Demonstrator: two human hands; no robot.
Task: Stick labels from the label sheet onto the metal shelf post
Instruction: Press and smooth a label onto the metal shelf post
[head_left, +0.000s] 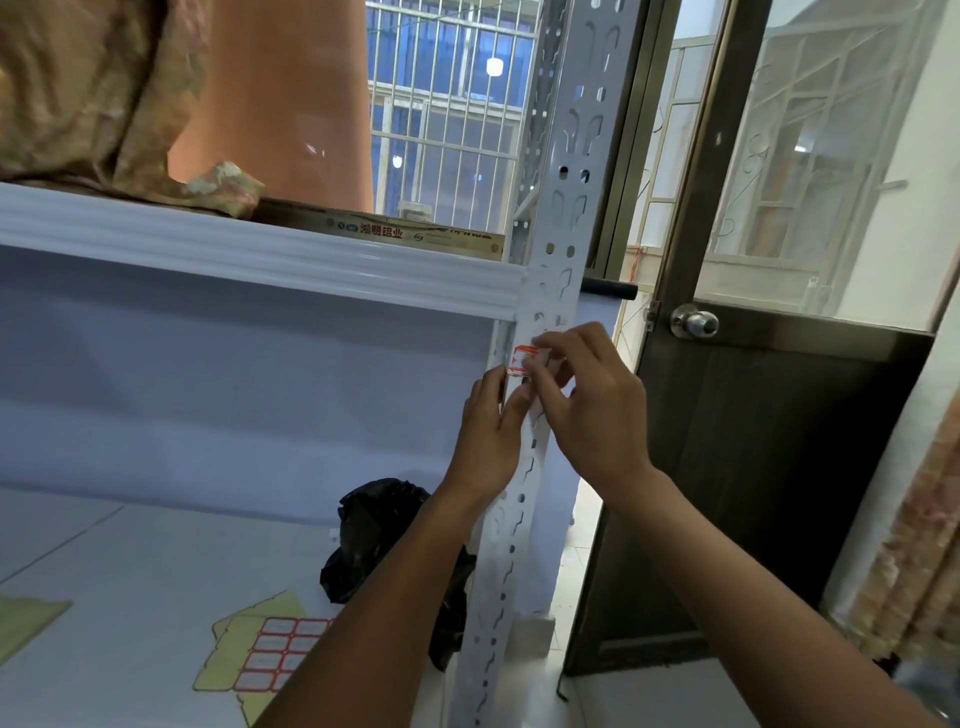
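A white perforated metal shelf post (563, 218) runs from top centre down to the bottom. A small white label with a red border (524, 359) sits against the post just below the upper shelf rail. My right hand (587, 400) pinches the label's right edge with thumb and forefinger. My left hand (491, 431) presses its fingertips on the post and the label's lower left corner. The label sheet (275, 654), yellow backing with red-bordered labels, lies on the lower shelf, partly hidden behind my left forearm.
A black plastic bag (374, 530) lies on the lower shelf beside the post. The white upper shelf rail (260, 249) carries a patterned cloth, a box and an orange container. A dark door with a round knob (693, 322) stands right of the post.
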